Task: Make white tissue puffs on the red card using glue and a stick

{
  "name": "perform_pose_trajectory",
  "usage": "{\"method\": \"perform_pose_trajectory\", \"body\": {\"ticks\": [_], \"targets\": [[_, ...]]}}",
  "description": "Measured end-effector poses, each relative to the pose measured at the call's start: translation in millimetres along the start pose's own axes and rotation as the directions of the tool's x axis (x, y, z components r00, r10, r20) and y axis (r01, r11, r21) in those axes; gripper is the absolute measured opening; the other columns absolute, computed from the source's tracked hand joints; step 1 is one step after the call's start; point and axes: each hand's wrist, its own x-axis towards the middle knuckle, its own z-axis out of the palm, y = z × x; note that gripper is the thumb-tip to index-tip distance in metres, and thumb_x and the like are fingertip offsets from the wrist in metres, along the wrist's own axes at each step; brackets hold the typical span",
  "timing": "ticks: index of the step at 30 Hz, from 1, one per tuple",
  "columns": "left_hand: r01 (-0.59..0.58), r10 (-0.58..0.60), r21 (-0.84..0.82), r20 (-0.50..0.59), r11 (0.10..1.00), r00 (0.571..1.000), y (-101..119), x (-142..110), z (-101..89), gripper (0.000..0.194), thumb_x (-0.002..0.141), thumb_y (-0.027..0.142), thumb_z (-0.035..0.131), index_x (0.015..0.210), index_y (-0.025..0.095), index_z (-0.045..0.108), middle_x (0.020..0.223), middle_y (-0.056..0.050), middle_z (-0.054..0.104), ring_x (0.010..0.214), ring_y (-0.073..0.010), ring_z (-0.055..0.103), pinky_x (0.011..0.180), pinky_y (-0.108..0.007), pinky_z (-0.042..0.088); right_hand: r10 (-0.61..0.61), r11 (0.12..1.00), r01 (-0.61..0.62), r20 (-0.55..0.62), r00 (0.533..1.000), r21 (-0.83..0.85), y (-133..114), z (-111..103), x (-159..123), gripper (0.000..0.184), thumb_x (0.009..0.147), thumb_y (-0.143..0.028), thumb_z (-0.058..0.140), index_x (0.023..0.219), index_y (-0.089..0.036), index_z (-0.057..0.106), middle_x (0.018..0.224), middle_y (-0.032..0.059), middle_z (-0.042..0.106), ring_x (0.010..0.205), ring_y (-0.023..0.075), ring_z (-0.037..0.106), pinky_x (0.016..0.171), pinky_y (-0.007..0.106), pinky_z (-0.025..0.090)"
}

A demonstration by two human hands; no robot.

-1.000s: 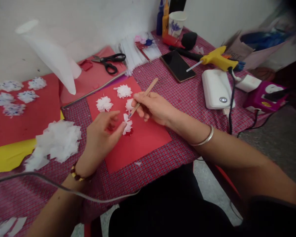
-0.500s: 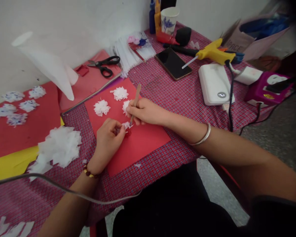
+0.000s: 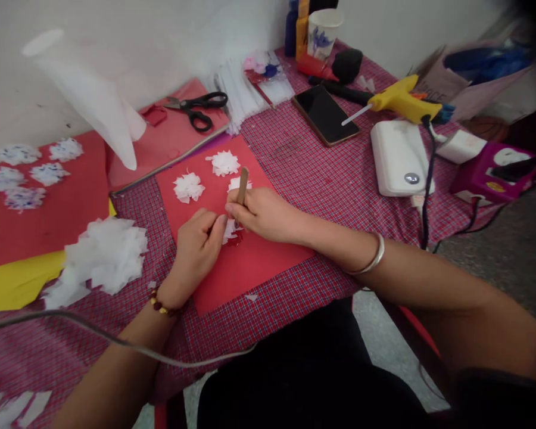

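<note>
My right hand (image 3: 261, 214) is closed round a thin brown wooden stick (image 3: 243, 186), held nearly upright with its lower end hidden behind my fingers. My left hand (image 3: 199, 247) is closed beside it, thumb against the curled fingers; what it pinches, if anything, is hidden. Just under both hands a small white paper tuft (image 3: 229, 232) lies on the red sheet (image 3: 268, 262), with a dark red wet-looking patch (image 3: 235, 239) at its edge. Farther up the sheet sit white paper puffs (image 3: 189, 187), one partly covered by my right hand.
Loose white paper squares (image 3: 107, 256) lie left of the red sheet. Black scissors (image 3: 201, 107) rest on a pinkish folder (image 3: 161, 146). A phone (image 3: 324, 113), yellow glue gun (image 3: 402, 98) and white power bank (image 3: 399, 158) are at right. A cable (image 3: 116, 341) crosses the front left.
My right hand has tipped the stick more upright and moved its lower end out of sight. My left fingers have curled in closer to it. The view has shifted slightly.
</note>
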Motion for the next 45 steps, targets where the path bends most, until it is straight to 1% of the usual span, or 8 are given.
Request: {"method": "perform_pose_trajectory", "body": {"ticks": [5,11,15,20,25,32,39,45], "targets": [[-0.023,0.024,-0.021,0.026,1.0,0.999,-1,0,-2.1,0.041,0.099,0.034,0.045,0.061,0.023,0.037,0.061,0.002,0.041,0.058,-0.0166,0.042,0.058,-0.034,0.028,0.103,0.945,-0.09,-0.023,0.994,0.315,6,-1,2,0.032,0.101,-0.02,0.044,0.069,-0.019,0.049,0.054,-0.0033,0.051,0.055,0.0107,0.048,0.059,0.024,0.037],[0.016,-0.016,-0.043,0.009,0.999,1.0,-2,-3,1.1,0.04,0.1,0.033,0.045,0.062,0.023,0.04,0.063,0.001,0.045,0.062,-0.0163,0.046,0.061,-0.033,0.033,0.357,0.669,-0.163,-0.121,0.926,0.725,16,-2,5,0.035,0.101,-0.024,0.043,0.067,-0.02,0.052,0.039,-0.0074,0.045,0.033,0.0074,0.037,0.038,0.021,0.03],[0.102,-0.108,-0.193,-0.021,0.976,0.994,-1,-22,-10.4,0.018,0.1,0.03,0.046,0.098,0.02,0.061,0.085,-0.004,0.066,0.076,-0.0163,0.061,0.07,-0.031,0.048,0.34,0.596,-0.158,-0.068,0.938,0.787,20,4,0,0.029,0.096,-0.033,0.052,0.072,-0.019,0.058,0.043,-0.0052,0.048,0.037,0.0083,0.041,0.039,0.02,0.034],[-0.011,0.009,0.077,0.031,0.997,0.999,-21,-58,-58.0,0.025,0.096,0.026,0.054,0.119,0.02,0.062,0.121,-0.013,0.069,0.113,-0.0236,0.064,0.096,-0.044,0.052,0.382,0.53,-0.204,-0.017,0.924,0.823,27,6,-2,0.026,0.094,-0.036,0.057,0.075,-0.021,0.064,0.047,-0.0033,0.048,0.041,0.0096,0.043,0.045,0.025,0.036],[0.089,-0.065,0.302,-0.09,0.949,0.994,-72,-68,-125.8,0.013,0.088,0.027,0.059,0.089,0.021,0.07,0.093,-0.009,0.073,0.09,-0.0243,0.068,0.083,-0.041,0.054,0.437,0.484,-0.264,0.031,0.899,0.835,23,2,-4,0.03,0.098,-0.033,0.054,0.074,-0.022,0.069,0.049,0.0004,0.048,0.045,0.0098,0.046,0.051,0.033,0.031],[0.57,-0.424,0.237,-0.464,0.787,0.778,-106,-62,-179.7,0.024,0.084,0.042,0.06,0.086,0.021,0.072,0.081,-0.005,0.071,0.073,-0.0212,0.065,0.068,-0.031,0.047,0.476,0.503,-0.283,0.012,0.88,0.816,29,3,-4,0.031,0.097,-0.034,0.055,0.073,-0.023,0.072,0.052,0.0022,0.05,0.045,0.01,0.044,0.052,0.038,0.026],[0.575,-0.546,-0.036,-0.366,0.818,0.754,-127,-66,-168.5,0.021,0.068,0.041,0.078,0.069,0.021,0.072,0.071,-0.002,0.067,0.069,-0.0186,0.058,0.058,-0.027,0.041,0.45,0.533,-0.269,0.001,0.893,0.802,30,3,-4,0.029,0.096,-0.036,0.057,0.074,-0.023,0.073,0.052,0.0027,0.051,0.046,0.0103,0.046,0.053,0.038,0.028],[0.459,-0.633,-0.45,-0.405,0.766,0.66,-81,-65,-165.7,0.018,0.075,0.037,0.076,0.074,0.02,0.07,0.067,0.001,0.062,0.057,-0.01,0.052,0.053,-0.023,0.042,0.432,0.513,-0.258,0.013,0.902,0.818,27,4,-4,0.03,0.098,-0.032,0.055,0.075,-0.022,0.071,0.051,0.0021,0.052,0.045,0.0096,0.046,0.052,0.036,0.029]]}}
